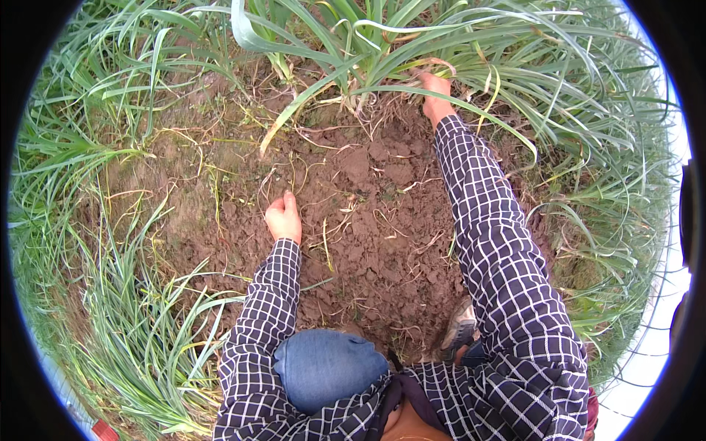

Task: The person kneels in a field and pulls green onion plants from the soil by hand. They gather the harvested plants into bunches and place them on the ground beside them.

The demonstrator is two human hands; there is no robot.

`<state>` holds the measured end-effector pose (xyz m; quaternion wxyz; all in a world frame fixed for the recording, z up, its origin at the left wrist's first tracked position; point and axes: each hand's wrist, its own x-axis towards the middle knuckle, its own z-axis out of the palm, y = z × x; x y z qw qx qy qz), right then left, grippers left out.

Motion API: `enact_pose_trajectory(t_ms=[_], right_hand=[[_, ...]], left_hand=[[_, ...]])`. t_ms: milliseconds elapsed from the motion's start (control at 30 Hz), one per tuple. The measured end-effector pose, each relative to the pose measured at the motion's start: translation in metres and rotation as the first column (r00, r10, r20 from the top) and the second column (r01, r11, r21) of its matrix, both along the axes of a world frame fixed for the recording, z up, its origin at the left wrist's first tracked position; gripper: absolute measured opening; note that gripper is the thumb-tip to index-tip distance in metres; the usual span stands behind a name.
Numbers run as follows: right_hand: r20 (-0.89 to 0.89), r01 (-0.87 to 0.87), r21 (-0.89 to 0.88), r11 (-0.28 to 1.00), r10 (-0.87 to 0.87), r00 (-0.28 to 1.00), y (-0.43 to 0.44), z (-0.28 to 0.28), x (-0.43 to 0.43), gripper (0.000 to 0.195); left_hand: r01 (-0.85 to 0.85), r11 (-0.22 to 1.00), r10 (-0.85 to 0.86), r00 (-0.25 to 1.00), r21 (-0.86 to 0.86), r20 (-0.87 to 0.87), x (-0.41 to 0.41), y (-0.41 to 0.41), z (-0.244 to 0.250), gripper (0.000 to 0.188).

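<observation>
My left hand (284, 218) is held low over the bare brown soil (369, 215), its fingers curled in and the thumb against them. Thin withered strands (292, 171) lie just beyond its fingertips, and I see nothing clearly held. My right hand (437, 92) reaches forward to the base of a clump of long-leaved green plants (507, 91), which look like leeks or green onions. Leaves and dry matter hide its fingers, so its grip cannot be made out. Left of that hand, pale stem bases and dry roots (358, 105) show at the soil.
More green plants (77, 154) stand on the left, and a leafy heap (149, 331) lies at lower left. My denim-covered knee (331, 366) and a shoe (460, 328) are close below. Plants (601, 237) and white sheeting (651, 336) border the right side.
</observation>
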<state>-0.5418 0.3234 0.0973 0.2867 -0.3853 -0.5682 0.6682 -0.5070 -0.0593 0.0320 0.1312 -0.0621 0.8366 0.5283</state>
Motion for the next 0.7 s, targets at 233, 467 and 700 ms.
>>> enact_pose_trajectory(t_ms=[233,467,700], right_hand=[[-0.115,0.14,-0.2,0.97,-0.165,0.98,-0.027,0.006,0.054,0.047],[0.024,0.403,-0.092,0.91,-0.403,0.915,0.011,0.064,0.107,0.025],[-0.12,0.221,-0.123,0.968,-0.235,0.965,0.105,0.006,0.06,0.038]], left_hand=[[-0.018,0.998,0.019,1.0,0.057,-0.009,-0.003,0.007,0.006,0.04],[-0.029,0.998,0.027,0.999,0.055,0.032,-0.001,-0.002,0.006,0.041],[-0.007,0.996,0.001,0.998,0.09,0.061,-0.001,0.017,0.001,0.041]])
